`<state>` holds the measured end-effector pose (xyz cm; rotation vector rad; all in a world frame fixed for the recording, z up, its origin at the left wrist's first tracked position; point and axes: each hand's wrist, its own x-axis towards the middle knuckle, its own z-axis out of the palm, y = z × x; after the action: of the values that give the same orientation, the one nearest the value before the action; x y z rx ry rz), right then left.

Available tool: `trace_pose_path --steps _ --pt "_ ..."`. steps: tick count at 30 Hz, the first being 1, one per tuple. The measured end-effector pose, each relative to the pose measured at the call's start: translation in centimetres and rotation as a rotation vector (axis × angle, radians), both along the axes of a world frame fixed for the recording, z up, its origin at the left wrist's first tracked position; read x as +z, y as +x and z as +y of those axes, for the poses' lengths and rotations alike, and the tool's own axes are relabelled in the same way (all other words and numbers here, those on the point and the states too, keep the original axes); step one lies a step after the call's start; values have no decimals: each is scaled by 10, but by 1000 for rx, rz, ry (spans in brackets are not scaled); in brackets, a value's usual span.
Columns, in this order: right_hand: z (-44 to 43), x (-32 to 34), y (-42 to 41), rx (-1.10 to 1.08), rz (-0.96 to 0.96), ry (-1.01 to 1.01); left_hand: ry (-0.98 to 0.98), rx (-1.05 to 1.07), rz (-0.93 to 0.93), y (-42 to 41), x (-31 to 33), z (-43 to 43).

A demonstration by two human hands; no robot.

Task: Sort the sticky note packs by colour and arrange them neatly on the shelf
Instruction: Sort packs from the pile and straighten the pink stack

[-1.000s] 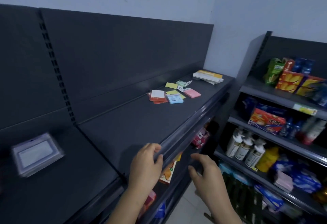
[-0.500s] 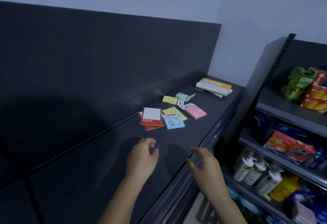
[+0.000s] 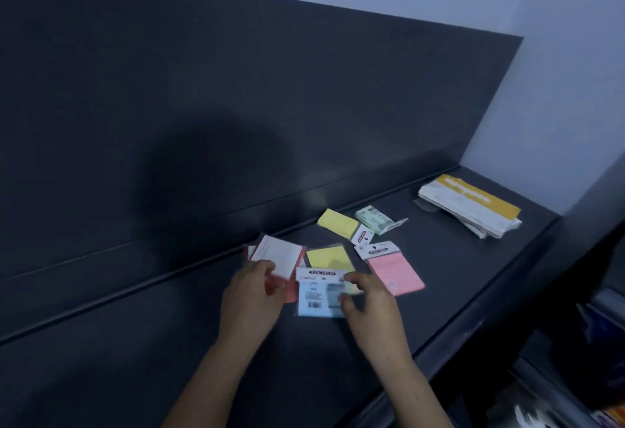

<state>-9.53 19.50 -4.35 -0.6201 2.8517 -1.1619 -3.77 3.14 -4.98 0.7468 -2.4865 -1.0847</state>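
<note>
Several sticky note packs lie scattered on the dark shelf (image 3: 135,343). My left hand (image 3: 250,302) curls its fingers onto the near corner of the red pack (image 3: 290,290), which carries a white card (image 3: 277,258) on top. My right hand (image 3: 370,309) pinches the right edge of the blue pack (image 3: 316,299) between thumb and fingers. A yellow pack (image 3: 329,257) lies just behind the blue one and a pink pack (image 3: 394,273) lies to its right. Farther back are another yellow pack (image 3: 338,223) and a green pack (image 3: 373,219).
A stack of white and yellow booklets (image 3: 470,206) lies at the shelf's far right end by the wall. The shelf's raised front edge (image 3: 473,319) runs diagonally at the right, with another stocked shelf unit below it. A dark back panel rises behind.
Both hands have moved forward from the shelf's front onto the packs. The left now touches the red pack and the right takes the blue one. The view has come closer.
</note>
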Motion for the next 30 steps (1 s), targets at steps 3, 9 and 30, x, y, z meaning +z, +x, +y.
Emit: trace_pose_path --steps 3,9,30 --pt "3 -5 -49 50 -16 31 -34 -31 -54 -36 2 18" --pt "-12 -18 -112 200 -53 68 -135 -69 -178 -81 2 38" --pt "-37 -37 -184 90 135 86 -385 -249 -775 -156 10 30"
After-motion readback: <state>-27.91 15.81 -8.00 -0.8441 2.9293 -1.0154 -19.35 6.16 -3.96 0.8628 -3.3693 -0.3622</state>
